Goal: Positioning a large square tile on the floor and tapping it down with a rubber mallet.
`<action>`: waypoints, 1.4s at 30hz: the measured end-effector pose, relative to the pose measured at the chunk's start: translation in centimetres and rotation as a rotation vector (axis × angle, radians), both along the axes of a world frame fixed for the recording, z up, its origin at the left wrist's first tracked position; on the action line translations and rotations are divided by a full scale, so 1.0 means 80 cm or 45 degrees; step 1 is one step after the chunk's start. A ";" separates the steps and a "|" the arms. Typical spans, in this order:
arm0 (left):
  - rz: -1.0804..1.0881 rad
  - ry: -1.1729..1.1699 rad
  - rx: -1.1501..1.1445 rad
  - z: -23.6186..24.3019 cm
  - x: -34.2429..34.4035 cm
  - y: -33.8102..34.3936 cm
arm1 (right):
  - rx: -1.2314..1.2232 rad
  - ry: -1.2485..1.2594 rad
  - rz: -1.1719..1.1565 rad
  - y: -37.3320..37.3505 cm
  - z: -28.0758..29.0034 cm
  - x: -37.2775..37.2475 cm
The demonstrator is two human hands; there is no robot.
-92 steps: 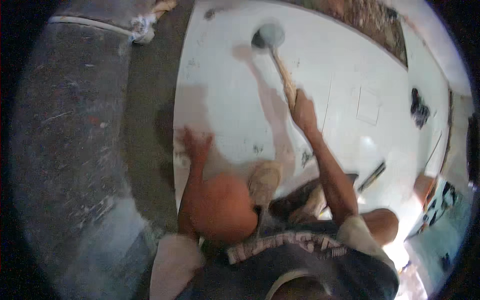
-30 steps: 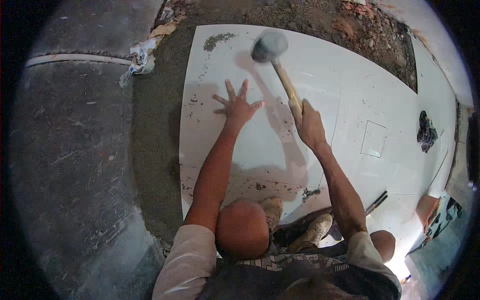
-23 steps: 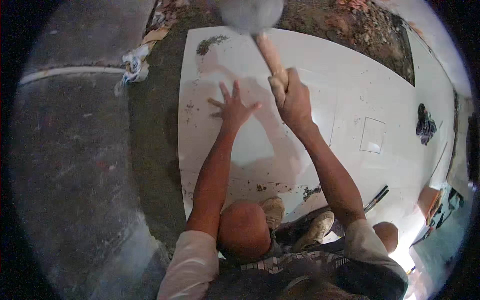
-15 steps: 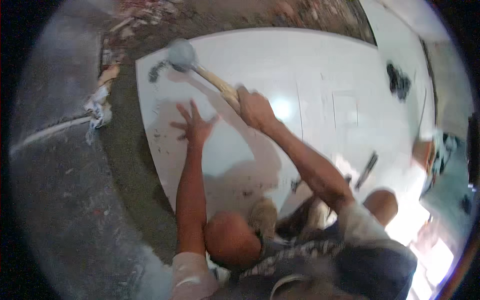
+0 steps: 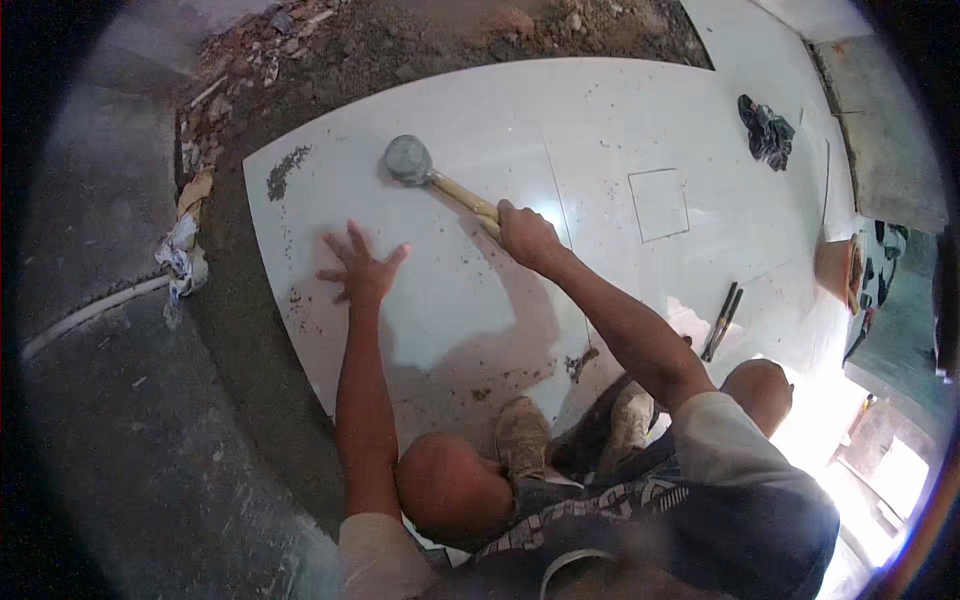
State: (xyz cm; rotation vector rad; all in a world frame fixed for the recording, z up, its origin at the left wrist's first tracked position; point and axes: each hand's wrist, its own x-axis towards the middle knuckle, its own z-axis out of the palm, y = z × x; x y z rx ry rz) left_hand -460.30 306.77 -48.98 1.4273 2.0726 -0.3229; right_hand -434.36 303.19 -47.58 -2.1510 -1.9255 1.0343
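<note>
My right hand [image 5: 528,237] is wrapped round the wooden handle of a mallet [image 5: 455,190] with a round grey head. That head is over the large white floor tile [image 5: 430,290]; whether it touches the surface I cannot tell. To the left of the mallet, my left hand [image 5: 362,270] has its fingers spread, palm down on or just above the same tile. Crumbs of dark mortar lie scattered around it, with a thicker patch near the tile's far left corner. My shoes [image 5: 522,435] stand at the tile's near edge.
Bare soil and rubble [image 5: 420,40] border the tiles at the back. A crumpled black plastic bag [image 5: 766,132] and two dark rods [image 5: 722,322] lie on the tiles to the right, near a terracotta-coloured bucket [image 5: 838,270]. On the left, a pale pipe [image 5: 95,318] runs along the grey wall.
The mallet's head has moved right and nearer to me, away from the mortar patch at the corner. My left hand stays spread, and the view has shifted slightly.
</note>
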 end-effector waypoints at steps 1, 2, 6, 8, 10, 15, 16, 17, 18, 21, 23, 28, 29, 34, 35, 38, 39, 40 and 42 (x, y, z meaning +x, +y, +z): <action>0.004 -0.001 0.011 0.001 0.004 0.005 | -0.018 -0.021 -0.037 -0.012 -0.003 0.004; 0.003 0.007 0.032 0.000 0.004 0.008 | -0.044 -0.035 -0.078 -0.026 -0.005 0.003; 0.010 0.023 -0.001 -0.012 0.013 -0.011 | -0.188 0.134 -0.140 -0.043 0.012 -0.015; -0.035 0.015 -0.016 -0.013 0.026 -0.029 | -0.116 0.201 -0.119 -0.023 0.029 -0.026; -0.066 0.024 -0.035 -0.012 0.019 -0.031 | 0.101 0.314 -0.063 0.006 0.073 -0.058; 0.001 0.070 -0.050 -0.014 0.021 -0.026 | 0.474 0.593 0.000 0.068 0.172 -0.130; 0.006 0.077 -0.048 -0.019 0.014 -0.027 | 0.610 0.591 0.027 0.073 0.177 -0.137; -0.071 0.070 -0.006 -0.028 -0.003 -0.031 | 0.617 0.610 0.035 0.074 0.168 -0.141; -0.152 0.055 0.035 -0.033 -0.012 -0.033 | 0.615 0.563 0.053 0.070 0.138 -0.134; -0.061 -0.024 -0.111 0.009 0.037 -0.027 | 0.216 0.221 0.064 0.033 0.017 -0.055; -0.046 -0.054 -0.110 0.007 0.024 -0.020 | 0.051 0.081 -0.064 0.028 0.000 -0.047; -0.131 0.000 -0.016 -0.019 0.004 -0.027 | -0.090 -0.035 -0.042 0.012 -0.009 -0.030; -0.094 0.014 -0.023 -0.026 -0.003 -0.016 | -0.152 -0.043 -0.053 -0.006 -0.017 -0.021; -0.354 -0.054 0.154 -0.023 -0.008 -0.070 | -0.201 -0.048 -0.032 -0.088 0.000 0.050; -0.367 -0.049 0.143 -0.022 -0.012 -0.090 | -0.229 -0.040 -0.021 -0.092 0.007 0.052; -0.370 0.040 0.084 -0.032 -0.018 -0.155 | -0.144 0.123 -0.005 -0.085 0.016 0.038; -0.406 0.041 0.164 -0.037 -0.021 -0.176 | 0.065 0.130 0.021 -0.079 0.014 0.029; -0.440 0.031 0.231 -0.042 -0.022 -0.204 | 0.260 0.128 0.046 -0.073 0.011 0.025; -0.506 0.106 0.278 -0.041 -0.049 -0.243 | 0.470 0.158 0.047 -0.041 0.061 -0.011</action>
